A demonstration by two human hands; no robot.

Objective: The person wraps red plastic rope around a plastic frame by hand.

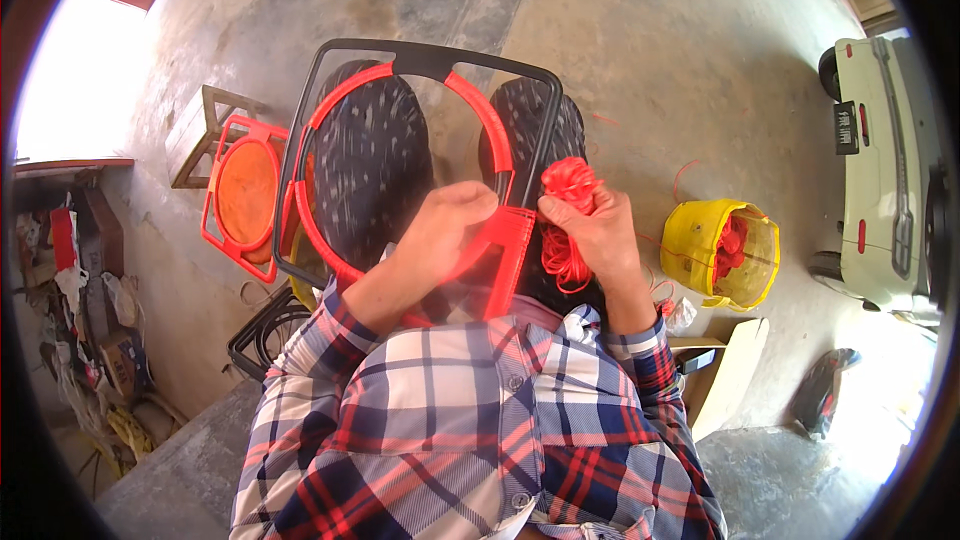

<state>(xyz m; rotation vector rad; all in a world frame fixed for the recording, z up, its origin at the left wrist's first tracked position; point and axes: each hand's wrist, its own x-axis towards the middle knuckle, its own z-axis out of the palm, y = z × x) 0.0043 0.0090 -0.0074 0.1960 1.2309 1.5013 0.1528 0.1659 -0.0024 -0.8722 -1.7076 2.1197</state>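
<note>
Tips of L fingers [470, 197] can't be made out; grip there is unclear. Near part of red ring [490, 120], below L fingers, is hidden by L forearm [375, 290] & shirt [450, 370]. Red cord bundle [567, 178] is partly covered by R fingers [612, 206]. R of R fingers, yellow bucket's contents [732, 245] are partly hidden by its wall. Far R, white car [860, 190] is cut off by view's rim. Far L of L fingers, misc. clutter [122, 300] can't be ID'd.

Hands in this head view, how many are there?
2: the left hand, at the red-wrapped part of the black frame, and the right hand, gripping a bundle of red cord. No other hands show.
</note>
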